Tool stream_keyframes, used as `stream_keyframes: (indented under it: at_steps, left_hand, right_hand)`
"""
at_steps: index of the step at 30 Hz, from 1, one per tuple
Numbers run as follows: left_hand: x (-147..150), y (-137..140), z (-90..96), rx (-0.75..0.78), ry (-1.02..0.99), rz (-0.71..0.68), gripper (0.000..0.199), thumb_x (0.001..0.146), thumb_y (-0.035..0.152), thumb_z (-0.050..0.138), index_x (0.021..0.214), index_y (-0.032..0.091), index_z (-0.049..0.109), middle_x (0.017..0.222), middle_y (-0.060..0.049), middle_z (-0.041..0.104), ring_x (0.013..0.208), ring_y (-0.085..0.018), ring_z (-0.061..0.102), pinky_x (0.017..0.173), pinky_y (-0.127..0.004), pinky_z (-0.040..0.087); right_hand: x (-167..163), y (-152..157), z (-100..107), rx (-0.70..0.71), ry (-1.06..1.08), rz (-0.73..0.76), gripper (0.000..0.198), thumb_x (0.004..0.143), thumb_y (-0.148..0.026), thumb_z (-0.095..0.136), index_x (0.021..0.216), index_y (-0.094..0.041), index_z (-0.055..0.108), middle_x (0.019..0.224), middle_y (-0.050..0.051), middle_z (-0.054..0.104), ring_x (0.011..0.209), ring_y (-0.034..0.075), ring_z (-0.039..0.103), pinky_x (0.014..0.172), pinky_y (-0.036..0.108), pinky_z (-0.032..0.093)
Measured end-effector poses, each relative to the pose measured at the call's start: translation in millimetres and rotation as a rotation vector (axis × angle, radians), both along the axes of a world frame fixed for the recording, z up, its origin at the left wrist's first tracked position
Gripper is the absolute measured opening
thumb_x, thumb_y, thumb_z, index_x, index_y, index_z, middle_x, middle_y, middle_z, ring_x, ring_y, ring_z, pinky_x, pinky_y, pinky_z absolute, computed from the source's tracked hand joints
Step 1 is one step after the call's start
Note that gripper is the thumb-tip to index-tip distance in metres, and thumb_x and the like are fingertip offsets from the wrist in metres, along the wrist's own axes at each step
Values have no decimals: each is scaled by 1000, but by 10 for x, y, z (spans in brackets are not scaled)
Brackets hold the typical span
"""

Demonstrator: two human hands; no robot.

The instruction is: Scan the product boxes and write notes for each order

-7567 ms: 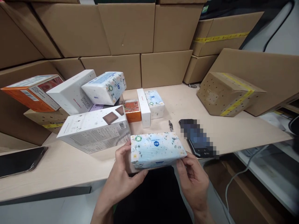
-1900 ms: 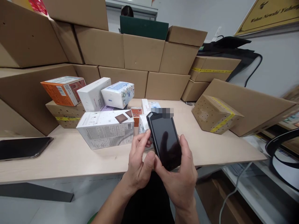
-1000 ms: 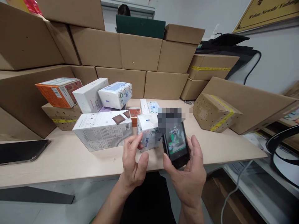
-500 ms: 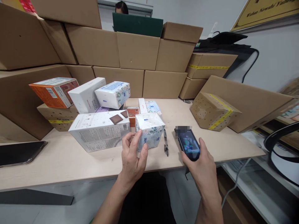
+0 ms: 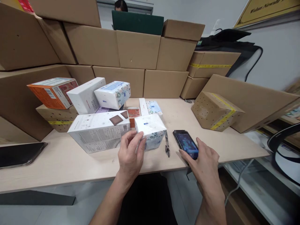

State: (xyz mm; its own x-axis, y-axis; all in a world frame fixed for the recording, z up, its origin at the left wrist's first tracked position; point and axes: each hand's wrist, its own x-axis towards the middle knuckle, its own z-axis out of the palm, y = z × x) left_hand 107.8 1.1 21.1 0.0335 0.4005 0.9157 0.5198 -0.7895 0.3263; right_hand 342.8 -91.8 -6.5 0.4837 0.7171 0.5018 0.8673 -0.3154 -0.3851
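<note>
A white pack of tissues (image 5: 152, 134) with a blue floral print stands near the front of the table. My left hand (image 5: 131, 153) is at its near left side, thumb and fingers closed on the corner. My right hand (image 5: 203, 159) grips the lower end of a black smartphone-like handheld (image 5: 186, 144), its screen lit and facing up, low at the table. Between the pack and the handheld lies a pen (image 5: 167, 145). Left of my left hand is a large white printed box (image 5: 100, 134), its near end partly behind my fingers.
Behind are an orange box (image 5: 44, 92), a white box (image 5: 86, 95), another tissue pack (image 5: 112, 93) and smaller packs. Cardboard boxes (image 5: 138, 50) wall the back; a taped carton (image 5: 211, 112) stands right. A dark phone (image 5: 21, 154) lies left. Someone's head (image 5: 121, 5) shows above.
My right hand has lowered the handheld toward the table, slightly left, and it now looks flatter. My left hand has shifted a little left and up along the tissue pack.
</note>
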Motion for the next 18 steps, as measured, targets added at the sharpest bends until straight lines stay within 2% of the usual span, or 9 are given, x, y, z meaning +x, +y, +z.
stream_keyframes:
  at_steps: [3,5,7,11,14,18]
  left_hand:
    - [-42,-51,7,80,-24,46,28,87,9,68,112,22,66,104,-5,66,92,-15,67,82,-27,57]
    - [-81,-86,-31,107,-42,62,28,86,8,69,110,24,68,102,-3,68,89,-14,69,80,-26,57]
    - [-124,-112,-75,121,-87,63,29,85,7,69,109,24,68,102,-3,70,89,-14,70,79,-26,57]
    - [-195,-131,-64,67,-288,40,22,85,7,69,101,23,71,98,-2,72,87,-14,69,77,-29,57]
    - [-191,-131,24,-7,-463,-10,13,86,11,69,94,22,70,91,-1,71,84,-14,68,74,-29,56]
    - [-100,-156,65,-90,-540,-107,10,87,12,68,91,21,68,89,0,70,84,-13,68,74,-27,57]
  right_hand:
    - [-170,26,122,97,24,204,78,85,-67,56,144,-16,46,138,18,55,128,35,47,106,56,39]
    - [-325,74,199,47,86,391,75,88,-59,60,150,-24,37,144,13,52,133,30,46,108,52,41]
    - [-464,128,251,-24,130,530,82,87,-52,65,155,-29,26,151,11,45,140,28,40,112,51,39]
    - [-612,135,297,-71,174,701,105,78,-46,76,158,-34,10,162,11,29,149,30,29,116,54,35]
    - [-673,-8,294,-66,234,791,109,75,-41,79,158,-35,8,162,10,28,147,29,33,113,50,41]
    - [-712,-241,260,103,267,711,90,80,-27,70,156,-33,23,157,9,38,139,28,46,107,47,48]
